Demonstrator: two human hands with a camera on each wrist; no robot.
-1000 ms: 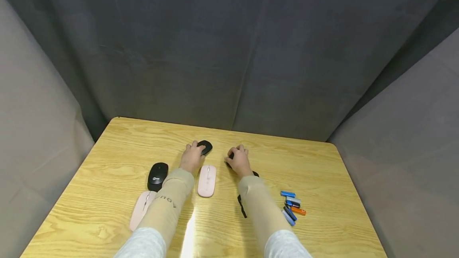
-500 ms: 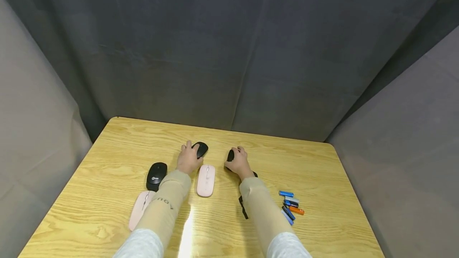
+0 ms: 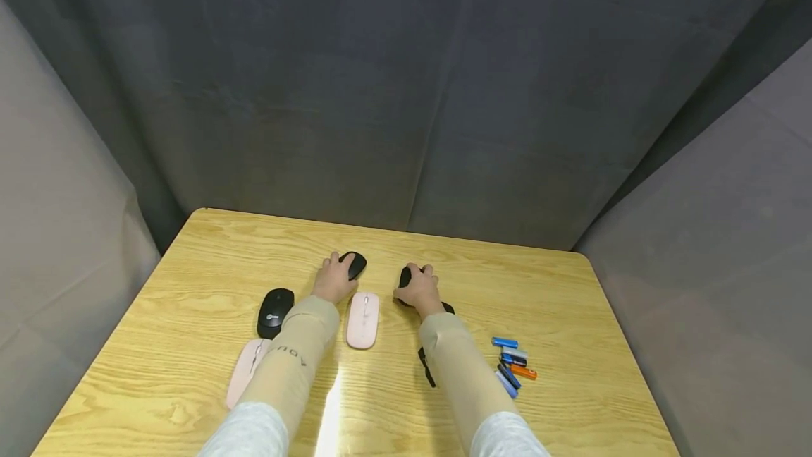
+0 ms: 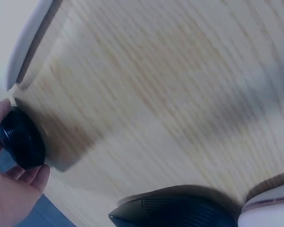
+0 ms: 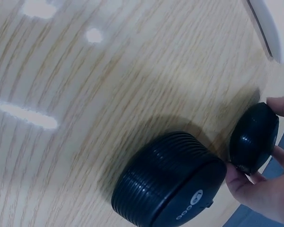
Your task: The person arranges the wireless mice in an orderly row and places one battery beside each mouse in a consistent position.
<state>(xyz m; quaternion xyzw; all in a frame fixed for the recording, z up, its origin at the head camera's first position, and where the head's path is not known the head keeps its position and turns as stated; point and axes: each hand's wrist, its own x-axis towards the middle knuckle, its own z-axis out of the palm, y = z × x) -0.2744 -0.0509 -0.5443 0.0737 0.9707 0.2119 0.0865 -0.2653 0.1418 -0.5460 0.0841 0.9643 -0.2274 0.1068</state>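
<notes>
My left hand (image 3: 333, 281) grips a black computer mouse (image 3: 358, 265) near the back of the table, thumb on one side and fingers on the other. To its right, my right hand (image 3: 421, 290) holds a second black mouse (image 3: 404, 278) by its sides; the right wrist view shows this mouse (image 5: 254, 137) between thumb and fingers. A pink mouse (image 3: 362, 321) lies between the forearms. Next to my right hand sits a black ribbed, rounded object (image 5: 168, 182) with a pale logo, mostly hidden by the forearm in the head view.
Left of my left forearm lie another black mouse (image 3: 275, 312) and a second pink mouse (image 3: 244, 374), partly covered by the sleeve. Several batteries (image 3: 509, 365), blue, silver and orange, lie right of my right forearm. A black strap (image 3: 426, 368) shows beside that forearm. Dark curtain (image 3: 406, 90) stands behind the table.
My left hand has drawn its mouse slightly left and nearer. The mouse in my right hand has turned, showing more of its top, and that hand has come slightly nearer.
</notes>
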